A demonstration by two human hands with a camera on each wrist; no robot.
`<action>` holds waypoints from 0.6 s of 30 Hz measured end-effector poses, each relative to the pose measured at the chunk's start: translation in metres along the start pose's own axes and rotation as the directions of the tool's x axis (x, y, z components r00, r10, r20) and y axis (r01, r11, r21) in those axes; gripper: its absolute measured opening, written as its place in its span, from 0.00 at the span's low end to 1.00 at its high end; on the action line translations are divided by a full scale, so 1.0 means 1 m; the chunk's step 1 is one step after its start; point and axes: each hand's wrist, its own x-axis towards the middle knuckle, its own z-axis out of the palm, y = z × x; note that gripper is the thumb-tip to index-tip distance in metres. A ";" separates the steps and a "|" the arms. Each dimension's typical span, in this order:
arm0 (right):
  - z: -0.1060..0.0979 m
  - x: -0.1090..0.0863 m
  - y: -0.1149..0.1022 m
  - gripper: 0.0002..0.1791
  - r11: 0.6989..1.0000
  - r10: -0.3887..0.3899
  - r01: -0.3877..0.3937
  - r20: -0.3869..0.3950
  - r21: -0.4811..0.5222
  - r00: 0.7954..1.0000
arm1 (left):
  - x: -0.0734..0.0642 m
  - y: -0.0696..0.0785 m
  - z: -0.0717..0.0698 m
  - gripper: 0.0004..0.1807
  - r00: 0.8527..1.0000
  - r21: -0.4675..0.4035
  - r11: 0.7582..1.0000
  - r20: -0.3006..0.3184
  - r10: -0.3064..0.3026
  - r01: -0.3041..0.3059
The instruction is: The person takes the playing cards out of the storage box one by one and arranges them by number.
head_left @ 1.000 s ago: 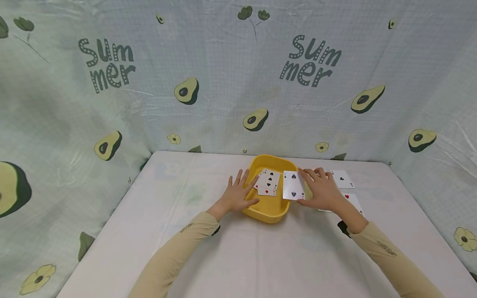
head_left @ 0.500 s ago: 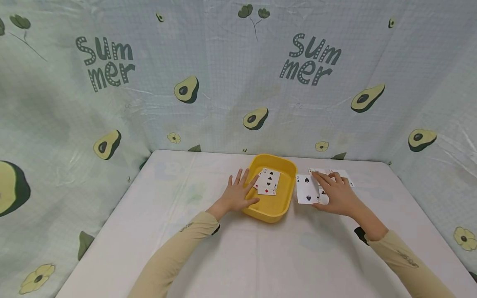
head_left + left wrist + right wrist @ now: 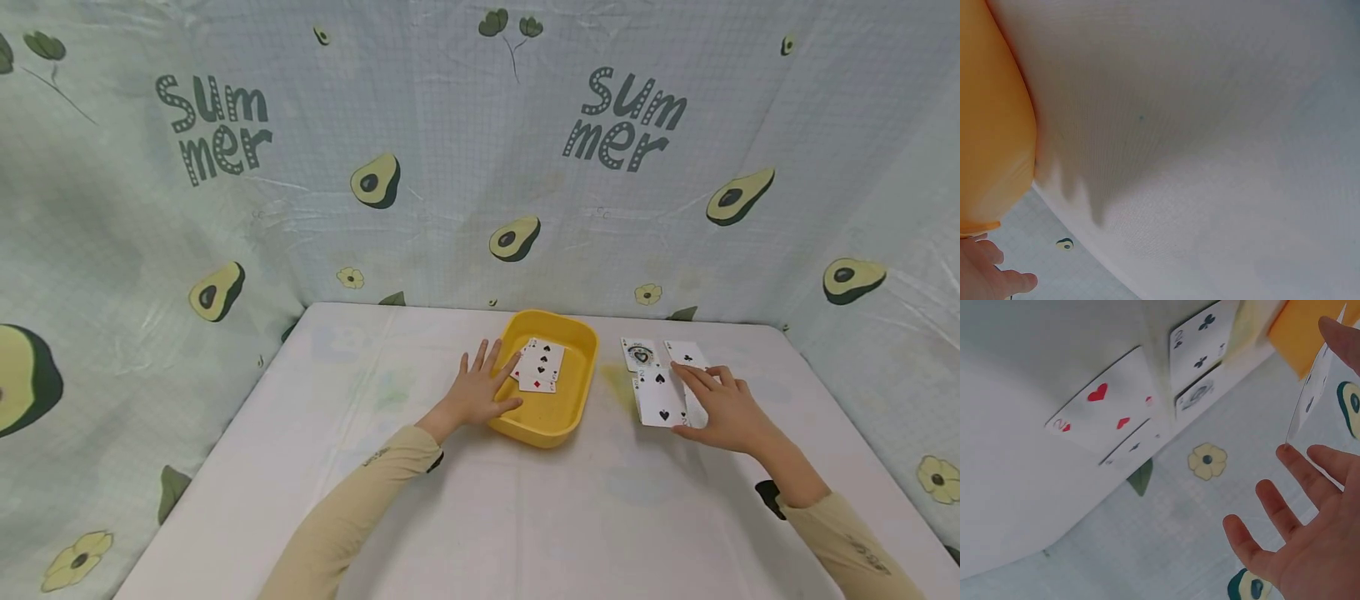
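My right hand [image 3: 723, 417] pinches a two of spades playing card [image 3: 662, 398] by its edges, between thumb and fingertips. In the right wrist view that card [image 3: 1311, 394] shows nearly edge-on, with the other fingers of the hand [image 3: 1316, 544] spread. From the head it overlaps the near-left card of a group on the table. My left hand [image 3: 474, 396] rests with spread fingers on the left rim of a yellow tray [image 3: 536, 423]. Inside lie several overlapping cards [image 3: 543, 365], black spades and a red diamond among them. The left wrist view catches the tray's outer wall [image 3: 994, 119].
Right of the tray, an ornate ace [image 3: 641, 354] and an ace of clubs [image 3: 684, 353] lie in the back row. The right wrist view shows a two of clubs [image 3: 1205, 337] and a two of hearts [image 3: 1107, 394] beside them. A printed cloth [image 3: 442, 125] hangs behind the table.
My right hand has carried the two of spades from over the tray's right edge rightward and slightly nearer, over the table cards. The left hand has stayed on the tray.
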 end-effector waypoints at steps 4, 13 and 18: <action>-0.001 -0.007 0.014 0.50 1.000 0.006 -0.006 -0.015 0.006 1.000 | 0.000 0.001 -0.002 0.41 1.000 0.005 1.000 0.005 -0.001 0.001; 0.000 -0.018 0.041 0.51 0.999 0.049 -0.049 -0.001 -0.016 0.999 | 0.000 0.000 -0.001 0.41 1.000 0.002 1.000 0.012 -0.001 0.001; 0.001 -0.024 0.053 0.51 0.995 0.103 -0.102 0.064 -0.017 0.993 | 0.000 0.000 -0.001 0.41 1.000 -0.006 1.000 0.015 -0.004 0.004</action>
